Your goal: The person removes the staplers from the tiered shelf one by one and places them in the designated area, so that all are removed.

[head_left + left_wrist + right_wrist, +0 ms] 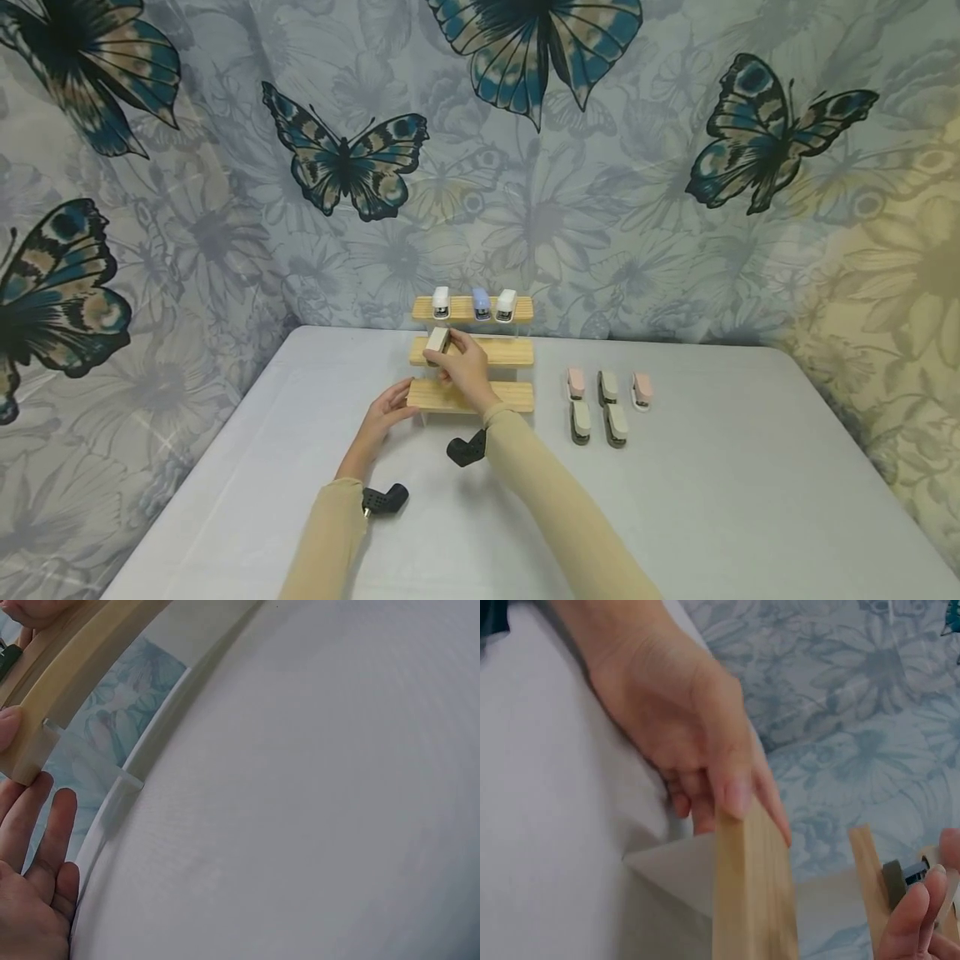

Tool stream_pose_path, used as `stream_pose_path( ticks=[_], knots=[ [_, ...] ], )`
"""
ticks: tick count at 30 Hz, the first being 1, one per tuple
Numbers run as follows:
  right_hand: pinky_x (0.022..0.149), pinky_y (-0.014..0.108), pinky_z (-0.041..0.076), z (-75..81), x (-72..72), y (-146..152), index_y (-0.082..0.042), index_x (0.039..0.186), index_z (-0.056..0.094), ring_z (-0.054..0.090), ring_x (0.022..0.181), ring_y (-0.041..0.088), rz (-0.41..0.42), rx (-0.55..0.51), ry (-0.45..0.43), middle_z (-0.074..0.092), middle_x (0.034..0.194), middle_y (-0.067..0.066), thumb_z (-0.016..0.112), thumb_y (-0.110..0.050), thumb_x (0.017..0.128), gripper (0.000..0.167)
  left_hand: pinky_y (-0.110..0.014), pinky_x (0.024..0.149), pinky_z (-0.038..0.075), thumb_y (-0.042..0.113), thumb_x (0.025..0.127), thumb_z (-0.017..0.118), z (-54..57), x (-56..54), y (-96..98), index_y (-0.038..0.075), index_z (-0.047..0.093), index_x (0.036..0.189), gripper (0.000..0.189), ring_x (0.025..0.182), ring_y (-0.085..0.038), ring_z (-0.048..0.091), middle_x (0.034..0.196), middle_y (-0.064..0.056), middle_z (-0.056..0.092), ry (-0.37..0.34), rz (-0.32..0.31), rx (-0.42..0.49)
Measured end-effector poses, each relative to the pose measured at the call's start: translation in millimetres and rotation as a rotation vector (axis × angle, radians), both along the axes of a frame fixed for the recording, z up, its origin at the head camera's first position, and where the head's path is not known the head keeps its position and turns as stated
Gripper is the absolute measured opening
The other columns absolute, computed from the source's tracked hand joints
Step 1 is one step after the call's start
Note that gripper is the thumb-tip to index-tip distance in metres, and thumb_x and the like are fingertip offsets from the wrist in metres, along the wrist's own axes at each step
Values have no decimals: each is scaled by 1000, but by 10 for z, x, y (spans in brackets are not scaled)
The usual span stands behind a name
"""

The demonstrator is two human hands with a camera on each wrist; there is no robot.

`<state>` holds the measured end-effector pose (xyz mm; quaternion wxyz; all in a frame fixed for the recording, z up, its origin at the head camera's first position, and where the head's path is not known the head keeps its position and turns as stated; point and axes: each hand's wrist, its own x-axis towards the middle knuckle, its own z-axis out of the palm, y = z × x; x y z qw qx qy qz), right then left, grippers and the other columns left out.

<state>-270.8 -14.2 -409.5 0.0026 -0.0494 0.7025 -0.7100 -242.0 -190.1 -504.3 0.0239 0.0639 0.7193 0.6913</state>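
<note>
A three-tier display stand has pale wooden shelves on clear supports. My left hand grips the left end of its bottom shelf; in the right wrist view, the thumb lies on the board's edge. With my right hand I hold a small stapler, cream on top with a dark base, by its sides at the left end of the middle shelf. The stapler's dark base appears close to that shelf in the right wrist view; whether it fully rests there I cannot tell.
On the top shelf stand a white stapler, a blue stapler and another white stapler. Right of the stand, several pink and cream staplers lie on the white tabletop. A butterfly-patterned cloth hangs behind.
</note>
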Motion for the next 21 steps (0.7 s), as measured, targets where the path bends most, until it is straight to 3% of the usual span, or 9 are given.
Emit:
stream_pose_path(
  ticks=[3, 6, 11, 13, 17, 21],
  knots=[
    [50, 27, 50, -5, 21, 47, -1, 130, 42, 58, 58, 33, 6, 54, 39, 43, 131, 15, 74, -21, 74, 67, -44, 96, 30, 20, 78, 69, 3, 0, 4, 9, 42, 132, 61, 112, -26, 46, 130, -10, 46, -4, -1, 1],
    [50, 27, 50, -19, 30, 75, -1, 129, 43, 58, 64, 40, 21, 83, 53, 44, 130, 14, 74, -22, 74, 67, -45, 96, 29, 17, 79, 68, 12, 15, 1, 8, 42, 132, 60, 113, -26, 45, 130, -11, 45, -8, 4, -7],
    [49, 25, 47, -38, 60, 140, -2, 127, 45, 57, 54, 28, 24, 96, 57, 46, 129, 14, 76, -23, 72, 67, -44, 97, 28, 13, 81, 66, 42, 35, 11, 8, 41, 133, 58, 115, -27, 43, 132, -13, 44, -23, -13, -1],
    [49, 27, 48, -41, 78, 163, -2, 126, 47, 56, 53, 27, 28, 77, 64, 48, 127, 14, 76, -21, 72, 65, -45, 97, 28, 13, 82, 65, 114, 79, 27, 5, 39, 134, 58, 115, -29, 43, 132, -15, 42, -25, -21, -15],
    [51, 35, 50, -37, 106, 203, -2, 126, 47, 56, 57, 34, 56, 16, 57, 49, 126, 14, 76, -17, 72, 62, -46, 97, 29, 20, 80, 68, 96, 65, 18, 8, 41, 133, 61, 114, -27, 45, 131, -12, 45, -22, -6, -14],
    [52, 35, 50, -32, 138, 259, -1, 126, 47, 54, 54, 27, 85, -40, 12, 47, 127, 16, 75, -14, 72, 62, -45, 96, 29, 23, 77, 70, 9, 11, 7, 9, 42, 132, 63, 113, -26, 45, 130, -11, 46, -11, 1, -7]
  ],
)
